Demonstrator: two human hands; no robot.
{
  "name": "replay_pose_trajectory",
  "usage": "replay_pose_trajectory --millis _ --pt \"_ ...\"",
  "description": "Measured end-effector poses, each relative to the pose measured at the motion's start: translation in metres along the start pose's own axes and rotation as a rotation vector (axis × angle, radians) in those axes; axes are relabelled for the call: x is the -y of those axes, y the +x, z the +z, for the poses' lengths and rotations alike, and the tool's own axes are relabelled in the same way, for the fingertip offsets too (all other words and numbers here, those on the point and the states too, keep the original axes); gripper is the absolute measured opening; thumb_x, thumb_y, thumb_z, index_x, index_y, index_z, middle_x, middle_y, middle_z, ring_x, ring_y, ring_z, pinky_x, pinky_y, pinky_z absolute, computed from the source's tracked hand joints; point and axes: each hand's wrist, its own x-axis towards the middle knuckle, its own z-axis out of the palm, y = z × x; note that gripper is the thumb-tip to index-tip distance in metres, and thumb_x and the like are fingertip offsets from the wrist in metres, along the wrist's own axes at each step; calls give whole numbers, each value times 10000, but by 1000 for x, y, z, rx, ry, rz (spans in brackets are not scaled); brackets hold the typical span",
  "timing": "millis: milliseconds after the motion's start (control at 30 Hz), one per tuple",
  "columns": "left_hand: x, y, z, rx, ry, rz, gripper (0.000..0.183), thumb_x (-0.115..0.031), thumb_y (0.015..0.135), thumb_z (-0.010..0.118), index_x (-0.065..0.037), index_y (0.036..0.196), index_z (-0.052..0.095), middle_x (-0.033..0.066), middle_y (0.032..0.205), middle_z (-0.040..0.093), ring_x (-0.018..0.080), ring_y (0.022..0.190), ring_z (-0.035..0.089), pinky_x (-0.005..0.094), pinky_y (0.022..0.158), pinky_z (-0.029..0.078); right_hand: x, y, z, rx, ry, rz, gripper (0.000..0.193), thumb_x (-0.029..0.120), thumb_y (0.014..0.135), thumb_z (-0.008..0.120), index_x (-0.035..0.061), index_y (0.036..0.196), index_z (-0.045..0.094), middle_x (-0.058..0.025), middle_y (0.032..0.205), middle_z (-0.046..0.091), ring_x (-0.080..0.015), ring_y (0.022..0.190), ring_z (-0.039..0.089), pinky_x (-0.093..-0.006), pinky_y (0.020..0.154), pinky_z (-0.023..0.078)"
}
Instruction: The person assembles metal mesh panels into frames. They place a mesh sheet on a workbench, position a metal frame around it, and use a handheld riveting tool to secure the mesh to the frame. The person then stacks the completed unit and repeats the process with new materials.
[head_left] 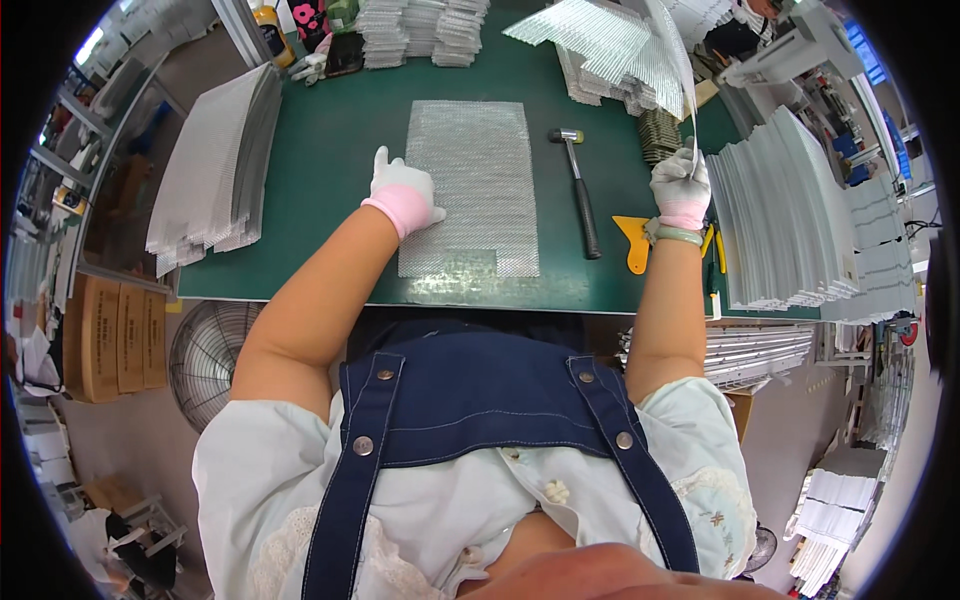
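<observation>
A silvery mesh sheet (470, 185) with a notch in its near edge lies flat on the green table. My left hand (403, 195), in a white glove with a pink cuff, rests at the sheet's left edge with its fingers apart. At the right, my right hand (682, 185), gloved the same way, is closed on the lower end of a thin pale sheet (691, 85). That sheet stands up edge-on and curves away toward the back. Beside the right hand is a stack of small ridged brownish pieces (659, 138). A hammer (581, 195) lies between the mesh sheet and that hand.
An orange-yellow scraper (633, 243) and yellow-handled pliers (715, 243) lie near the front edge. Tall stacks of mesh sheets stand at left (215, 165) and right (785, 210). More piles (425, 30) sit at the back, with loose mesh sheets (600, 40) at back right.
</observation>
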Motion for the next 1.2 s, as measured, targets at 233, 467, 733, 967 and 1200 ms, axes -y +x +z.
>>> replay_pose_trajectory --millis 233,467,733,967,1200 --pt "-1 -13 -6 -172 -29 -31 617 -604 825 586 -97 1157 700 124 1172 657 305 1273 479 526 1183 131 -44 -23 -1 420 -439 161 355 202 939 636 51 1253 565 -9 763 546 -87 570 442 -267 550 425" --pt "17 -72 -26 -221 -2177 309 710 -498 909 615 66 1319 481 208 1134 641 255 991 656 363 857 514 -127 -97 25 21 -1199 45 399 129 927 657 -53 1253 516 -87 924 659 -110 767 611 -241 659 501" --pt "-7 -78 54 -683 -822 -276 801 -434 818 740 66 1357 423 145 873 661 311 799 664 392 744 532 -187 -134 23 -196 -2039 15 487 362 817 769 -48 1037 622 -84 728 643 -154 668 605 -292 652 496" --pt "-5 -54 64 -614 -774 -205 757 -445 859 685 49 1364 414 213 986 681 370 927 669 429 796 531 -196 -132 4 -188 -2376 37 514 415 856 698 -46 1058 592 -201 806 674 -358 801 669 -420 758 524" --pt "-11 -35 62 -358 -722 -282 693 -452 887 638 21 1347 429 253 1048 673 397 996 654 454 851 525 -198 -121 -13 -175 -2590 156 536 458 894 628 -36 1086 547 -236 874 681 -401 880 666 -450 787 523"
